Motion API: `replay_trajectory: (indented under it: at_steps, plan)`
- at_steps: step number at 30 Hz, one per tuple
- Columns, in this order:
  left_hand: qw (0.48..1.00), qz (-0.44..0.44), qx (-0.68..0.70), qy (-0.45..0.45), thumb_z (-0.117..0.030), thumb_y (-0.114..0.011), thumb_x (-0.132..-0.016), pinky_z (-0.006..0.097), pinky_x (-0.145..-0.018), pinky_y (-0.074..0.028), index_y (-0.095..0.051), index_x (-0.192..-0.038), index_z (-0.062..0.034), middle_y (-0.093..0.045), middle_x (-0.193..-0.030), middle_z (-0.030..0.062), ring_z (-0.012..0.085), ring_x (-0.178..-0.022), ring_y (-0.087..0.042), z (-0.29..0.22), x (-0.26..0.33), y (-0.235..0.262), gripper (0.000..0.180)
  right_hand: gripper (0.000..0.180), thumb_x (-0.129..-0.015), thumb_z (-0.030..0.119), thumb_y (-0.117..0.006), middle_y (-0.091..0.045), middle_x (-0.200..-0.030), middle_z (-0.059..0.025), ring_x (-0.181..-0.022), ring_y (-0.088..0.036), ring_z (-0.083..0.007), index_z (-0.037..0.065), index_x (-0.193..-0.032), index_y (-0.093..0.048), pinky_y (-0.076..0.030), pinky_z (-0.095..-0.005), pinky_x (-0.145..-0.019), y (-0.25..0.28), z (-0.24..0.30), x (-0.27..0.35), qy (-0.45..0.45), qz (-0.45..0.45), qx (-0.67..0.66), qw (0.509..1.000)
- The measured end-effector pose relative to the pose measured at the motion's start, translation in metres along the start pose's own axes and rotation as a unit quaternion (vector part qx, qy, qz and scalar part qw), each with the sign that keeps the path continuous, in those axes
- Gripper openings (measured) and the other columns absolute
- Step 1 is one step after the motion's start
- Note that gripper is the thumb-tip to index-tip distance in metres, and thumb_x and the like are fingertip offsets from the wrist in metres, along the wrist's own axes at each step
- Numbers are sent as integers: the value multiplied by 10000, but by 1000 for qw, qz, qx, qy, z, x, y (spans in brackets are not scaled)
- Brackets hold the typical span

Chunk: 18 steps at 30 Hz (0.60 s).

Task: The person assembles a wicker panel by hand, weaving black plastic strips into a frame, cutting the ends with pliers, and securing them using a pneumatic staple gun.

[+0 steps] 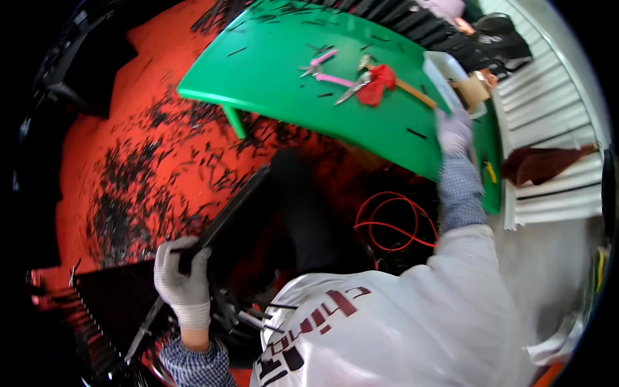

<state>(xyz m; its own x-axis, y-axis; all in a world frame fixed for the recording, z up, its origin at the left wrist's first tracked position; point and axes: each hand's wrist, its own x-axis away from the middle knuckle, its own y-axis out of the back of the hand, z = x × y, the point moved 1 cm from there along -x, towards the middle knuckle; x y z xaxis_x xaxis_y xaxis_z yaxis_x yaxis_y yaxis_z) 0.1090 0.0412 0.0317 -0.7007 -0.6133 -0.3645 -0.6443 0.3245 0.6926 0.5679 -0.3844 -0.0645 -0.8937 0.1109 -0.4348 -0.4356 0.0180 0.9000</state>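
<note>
Gripping a long black strip (pixel 225 209), the gloved left hand (pixel 184 280) has its fingers (pixel 193 255) curled tight around the lower end; the strip runs up and away from them toward the green table (pixel 271 58). Right hand (pixel 454 132), also gloved, reaches to the table's far edge, fingertips at the white tray (pixel 445 74); can't tell if those fingers are spread or pinching. Beyond the right fingers' left side: red cloth (pixel 377 84), pink-handled pliers (pixel 319 63), scissors (pixel 354 87). Red cable (pixel 387 222) coiled below the table. Black offcuts (pixel 138 187) litter the red floor (pixel 90 148).
</note>
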Motion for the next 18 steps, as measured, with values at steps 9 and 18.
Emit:
replay_trajectory:
  at_steps: [9, 18]
  plan:
    - [984, 53, 148, 79, 71, -765, -794, 261, -706, -543, -737, -877, 38, -715, -860, 65, 130, -778, -688, 8, -13, -3, 93, 852, -917, 543, -641, -582, -1412, -250, -1290, -555, -446, 126, -1579, -301, -457, -485, -1062, -42, -141, 31, -24, 180, 4, 983]
    - [986, 75, 102, 108, -5, -769, -846, 232, -577, -471, -724, -893, 8, -681, -683, 25, 36, -624, -579, 15, -21, -1, 67, 715, -867, 321, -810, -694, -1124, -157, -897, -662, -219, -38, -1416, -525, -544, -333, -822, 41, -102, 6, 1, 53, -403, 914]
